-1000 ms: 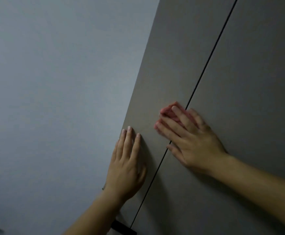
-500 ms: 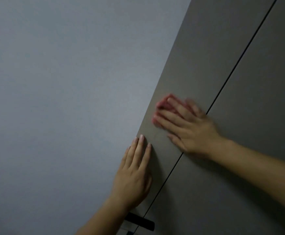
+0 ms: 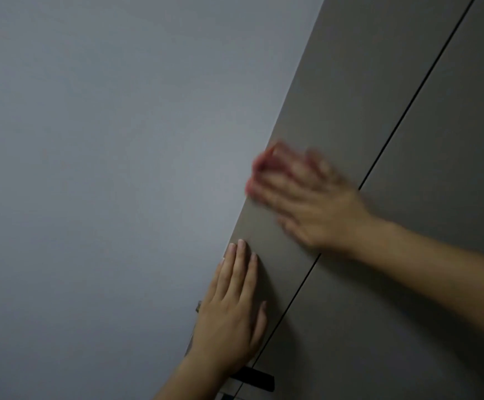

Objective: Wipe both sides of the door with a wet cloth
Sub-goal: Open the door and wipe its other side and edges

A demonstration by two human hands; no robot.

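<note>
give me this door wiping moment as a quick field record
surface: brown door, dark vertical groove
wall: grey wall left of door
left hand: left hand flat on door near its edge, empty
right hand: right hand blurred, pressing cloth on door
cloth: pink cloth, mostly under fingers
handle: dark handle at bottom

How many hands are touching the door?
2: the left hand rests flat near the door edge; the blurred right hand presses a pink cloth higher up.
</note>
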